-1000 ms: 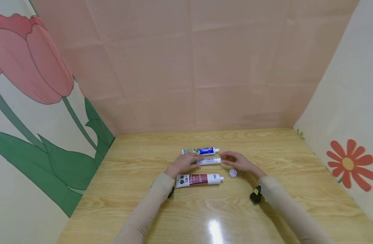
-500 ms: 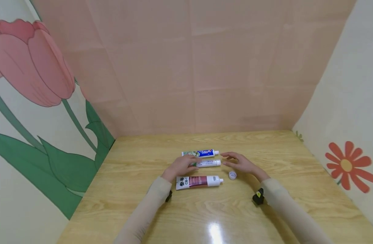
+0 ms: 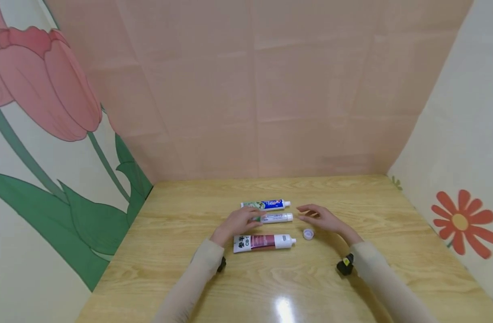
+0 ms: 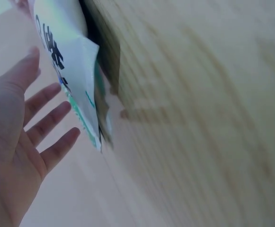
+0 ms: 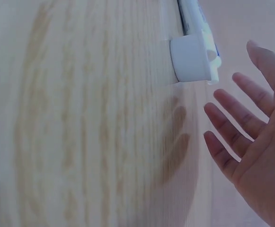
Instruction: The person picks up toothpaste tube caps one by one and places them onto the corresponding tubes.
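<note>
At the left, a wall cloth shows a big pink tulip (image 3: 53, 89) with green leaves. Next comes the person's left sleeve (image 3: 186, 282), pale in colour, with a small black device (image 3: 221, 264) at the wrist. The left hand (image 3: 238, 222) is placed above the left part of the middle tube (image 3: 278, 218) and hides it partly. Its fingers are loosely extended and apart, not clamped on anything; whether they touch this tube, I cannot tell. In the left wrist view, a white tube end (image 4: 75, 61) with black letters and a green edge is just beside these fingers.

Three tubes lie in the middle of the wooden table (image 3: 270, 278), one behind the other, all with the tip to the right. The far tube (image 3: 272, 205) is blue and green, the middle one is whitish, and the near tube (image 3: 264, 242) is white and dark pink with a narrow white nozzle.

To the right of the nozzle, and a little farther, lies a round white cap (image 3: 308, 234). The right hand (image 3: 323, 218) is near it, on the far side, with fingers spread and holding nothing. At the right, the wall has a red flower (image 3: 459, 222).
</note>
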### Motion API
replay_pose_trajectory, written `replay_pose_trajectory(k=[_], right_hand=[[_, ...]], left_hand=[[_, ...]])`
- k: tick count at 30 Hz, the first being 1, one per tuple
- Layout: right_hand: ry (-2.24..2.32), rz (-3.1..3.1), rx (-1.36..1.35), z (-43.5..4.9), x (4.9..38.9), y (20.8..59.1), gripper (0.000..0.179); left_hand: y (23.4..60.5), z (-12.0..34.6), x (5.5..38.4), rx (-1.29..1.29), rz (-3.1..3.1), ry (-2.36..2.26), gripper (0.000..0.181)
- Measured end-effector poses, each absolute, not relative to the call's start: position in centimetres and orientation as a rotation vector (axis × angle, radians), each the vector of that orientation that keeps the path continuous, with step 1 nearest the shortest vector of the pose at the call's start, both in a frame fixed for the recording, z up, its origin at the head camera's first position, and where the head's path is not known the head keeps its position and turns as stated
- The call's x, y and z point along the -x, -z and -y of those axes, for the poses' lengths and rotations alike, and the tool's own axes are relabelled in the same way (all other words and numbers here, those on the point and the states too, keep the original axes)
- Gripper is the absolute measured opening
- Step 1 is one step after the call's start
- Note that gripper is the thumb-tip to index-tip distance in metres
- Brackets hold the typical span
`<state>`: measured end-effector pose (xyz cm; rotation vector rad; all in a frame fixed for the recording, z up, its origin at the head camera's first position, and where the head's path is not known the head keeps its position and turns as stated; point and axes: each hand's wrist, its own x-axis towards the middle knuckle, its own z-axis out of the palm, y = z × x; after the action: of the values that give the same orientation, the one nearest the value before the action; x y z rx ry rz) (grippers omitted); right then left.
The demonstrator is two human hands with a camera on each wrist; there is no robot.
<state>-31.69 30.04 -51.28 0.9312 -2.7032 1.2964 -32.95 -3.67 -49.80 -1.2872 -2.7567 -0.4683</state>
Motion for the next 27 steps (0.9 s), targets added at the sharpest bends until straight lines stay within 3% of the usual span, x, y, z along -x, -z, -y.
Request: replay_pose_trajectory(k=[27], right_hand=[[-1.283,2.789,-0.811,-32.1,29.8,50.4,0.034]], left_hand=[[49.4,4.2,31.0,1.278,2.744,0.575,0.046]])
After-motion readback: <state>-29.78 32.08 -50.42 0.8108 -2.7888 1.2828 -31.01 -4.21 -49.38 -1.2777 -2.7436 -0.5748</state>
